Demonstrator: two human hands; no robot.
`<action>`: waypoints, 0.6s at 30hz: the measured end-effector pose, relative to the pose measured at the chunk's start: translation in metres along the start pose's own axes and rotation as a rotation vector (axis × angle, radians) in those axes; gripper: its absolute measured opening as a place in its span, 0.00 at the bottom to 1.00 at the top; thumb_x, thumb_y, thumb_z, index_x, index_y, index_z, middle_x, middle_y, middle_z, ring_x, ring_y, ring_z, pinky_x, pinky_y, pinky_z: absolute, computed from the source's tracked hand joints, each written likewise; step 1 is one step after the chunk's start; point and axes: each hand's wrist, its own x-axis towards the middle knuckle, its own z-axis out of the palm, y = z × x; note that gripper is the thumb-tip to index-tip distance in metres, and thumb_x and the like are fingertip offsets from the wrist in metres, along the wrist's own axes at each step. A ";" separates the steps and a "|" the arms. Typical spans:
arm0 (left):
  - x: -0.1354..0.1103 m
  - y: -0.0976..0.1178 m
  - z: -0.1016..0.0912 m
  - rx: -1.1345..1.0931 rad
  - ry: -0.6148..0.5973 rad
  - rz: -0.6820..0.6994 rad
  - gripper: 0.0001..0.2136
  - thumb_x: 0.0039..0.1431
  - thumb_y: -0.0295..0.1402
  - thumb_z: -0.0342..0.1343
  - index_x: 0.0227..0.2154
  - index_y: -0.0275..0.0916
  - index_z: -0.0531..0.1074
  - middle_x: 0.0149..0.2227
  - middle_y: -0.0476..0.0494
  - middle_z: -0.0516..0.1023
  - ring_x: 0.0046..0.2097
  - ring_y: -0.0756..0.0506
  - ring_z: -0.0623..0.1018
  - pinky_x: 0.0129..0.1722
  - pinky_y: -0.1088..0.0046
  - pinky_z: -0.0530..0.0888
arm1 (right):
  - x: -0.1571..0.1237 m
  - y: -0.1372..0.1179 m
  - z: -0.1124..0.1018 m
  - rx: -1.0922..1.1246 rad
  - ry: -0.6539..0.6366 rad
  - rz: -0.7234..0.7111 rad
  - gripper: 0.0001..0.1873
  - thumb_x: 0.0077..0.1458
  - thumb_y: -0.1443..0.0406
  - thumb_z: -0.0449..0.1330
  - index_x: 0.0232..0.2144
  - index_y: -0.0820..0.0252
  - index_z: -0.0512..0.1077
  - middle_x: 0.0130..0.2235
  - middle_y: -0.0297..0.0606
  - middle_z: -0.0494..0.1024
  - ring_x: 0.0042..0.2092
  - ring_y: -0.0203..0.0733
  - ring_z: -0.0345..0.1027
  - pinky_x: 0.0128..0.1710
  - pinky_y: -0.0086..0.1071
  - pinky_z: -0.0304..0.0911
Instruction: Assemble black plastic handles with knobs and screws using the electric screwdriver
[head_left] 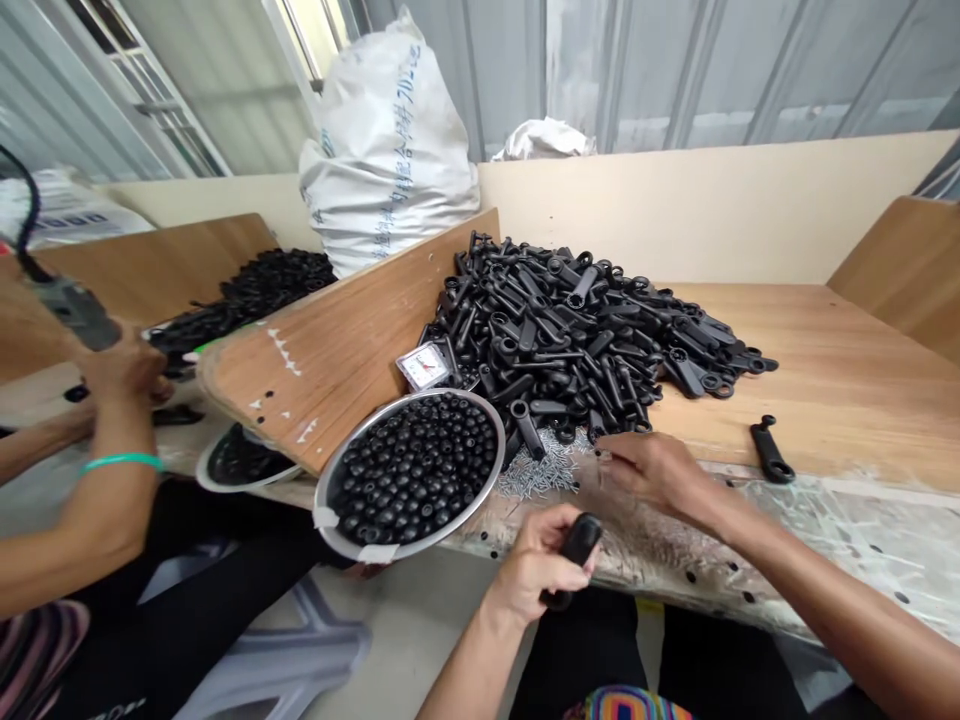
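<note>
Black plastic handle [576,546] sits lower centre of frame, gripped by curled fingers of the left hand [534,570]; right hand [651,470] fingers bunch over screws [541,472] on the desk [840,390], pinch unclear; probably best to lift 1 screw, handle steady

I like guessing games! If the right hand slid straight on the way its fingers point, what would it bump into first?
Probably the little heap of thin silvery metal pins just left of the right hand. The pile of black plastic handles beside it lies close too, so depth leaves some doubt.
</note>
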 end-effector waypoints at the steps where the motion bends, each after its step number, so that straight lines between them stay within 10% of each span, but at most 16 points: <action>1: -0.009 -0.001 -0.006 -0.080 0.018 0.017 0.11 0.34 0.37 0.52 0.22 0.37 0.60 0.21 0.50 0.63 0.24 0.51 0.68 0.24 0.75 0.66 | 0.009 -0.012 0.005 -0.008 -0.037 -0.045 0.12 0.56 0.65 0.49 0.33 0.56 0.73 0.30 0.35 0.77 0.30 0.37 0.68 0.28 0.27 0.51; 8: -0.025 -0.018 -0.029 -0.687 -0.038 0.074 0.12 0.42 0.24 0.54 0.33 0.35 0.70 0.31 0.44 0.73 0.20 0.51 0.73 0.14 0.81 0.66 | 0.056 -0.056 0.039 -0.085 -0.085 -0.048 0.07 0.55 0.65 0.53 0.30 0.59 0.70 0.29 0.37 0.75 0.29 0.37 0.66 0.25 0.29 0.44; 18: -0.021 -0.025 -0.042 -0.901 0.031 0.080 0.16 0.47 0.21 0.50 0.41 0.35 0.71 0.27 0.46 0.74 0.17 0.55 0.69 0.15 0.82 0.66 | 0.065 -0.035 0.050 -0.047 0.067 -0.007 0.15 0.59 0.62 0.52 0.48 0.59 0.65 0.45 0.40 0.73 0.44 0.39 0.67 0.39 0.28 0.57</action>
